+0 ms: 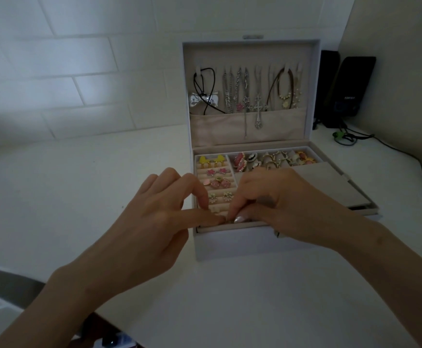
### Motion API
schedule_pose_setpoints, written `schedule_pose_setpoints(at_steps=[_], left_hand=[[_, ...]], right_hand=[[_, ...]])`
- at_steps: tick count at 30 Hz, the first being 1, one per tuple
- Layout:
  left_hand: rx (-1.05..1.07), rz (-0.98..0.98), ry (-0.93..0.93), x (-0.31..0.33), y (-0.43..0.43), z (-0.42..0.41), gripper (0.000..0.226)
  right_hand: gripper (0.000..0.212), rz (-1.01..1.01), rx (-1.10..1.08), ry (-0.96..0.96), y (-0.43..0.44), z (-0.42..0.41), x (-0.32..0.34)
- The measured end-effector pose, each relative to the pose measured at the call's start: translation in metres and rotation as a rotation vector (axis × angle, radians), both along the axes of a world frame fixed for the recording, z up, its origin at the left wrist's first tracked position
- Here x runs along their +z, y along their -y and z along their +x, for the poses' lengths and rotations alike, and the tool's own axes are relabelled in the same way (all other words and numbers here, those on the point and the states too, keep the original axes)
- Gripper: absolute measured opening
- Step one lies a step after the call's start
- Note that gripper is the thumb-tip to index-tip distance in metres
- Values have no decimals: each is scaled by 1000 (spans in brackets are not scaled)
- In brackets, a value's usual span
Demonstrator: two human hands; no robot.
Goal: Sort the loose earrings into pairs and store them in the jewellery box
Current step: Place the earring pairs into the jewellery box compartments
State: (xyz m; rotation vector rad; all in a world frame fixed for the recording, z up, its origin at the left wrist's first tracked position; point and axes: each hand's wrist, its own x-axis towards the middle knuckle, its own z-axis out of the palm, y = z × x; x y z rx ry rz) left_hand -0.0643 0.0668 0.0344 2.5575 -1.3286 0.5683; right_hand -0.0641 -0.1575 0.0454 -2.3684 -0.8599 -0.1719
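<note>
Asker: What is the biggest thing?

Watcher: Plain white table [104,197]. On it stands a white rectangular jewellery box [230,244] with beige lining, its lid upright. Chain and cord necklaces [245,96] hang inside the lid. Behind the box, to its right, stands a black speaker [350,89].

Asker: And the hands?

Watcher: Both meet over the front left corner of the box. The left hand [154,209] stretches its thumb to the other hand's fingertips and bends its forefinger down into the box. If it grips something, I cannot tell. The right hand [275,204] pinches a tiny piece [226,220] between thumb and forefinger, too small to name.

Asker: Where are the earrings?

Watcher: In the slotted left part of the box, two in each row: yellow earrings [211,160] at the back, then pink star earrings [216,171], pink round earrings [217,183], and white flower earrings [220,197] nearest the fingers. Colourful rings [275,159] fill the back right part.
</note>
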Motion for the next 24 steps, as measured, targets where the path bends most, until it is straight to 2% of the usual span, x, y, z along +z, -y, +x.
schedule_pose_setpoints(at_steps=[5,10,24], left_hand=[[-11,-24,-27,-1,1,2,47],[-36,-41,-57,-1,5,1,44],[5,-123,-75,1,1,-2,37]], right_hand=[[15,-67,-7,14,0,-1,2],[25,-88,-1,74,2,-1,1],[19,73,-42,-3,5,-1,4]])
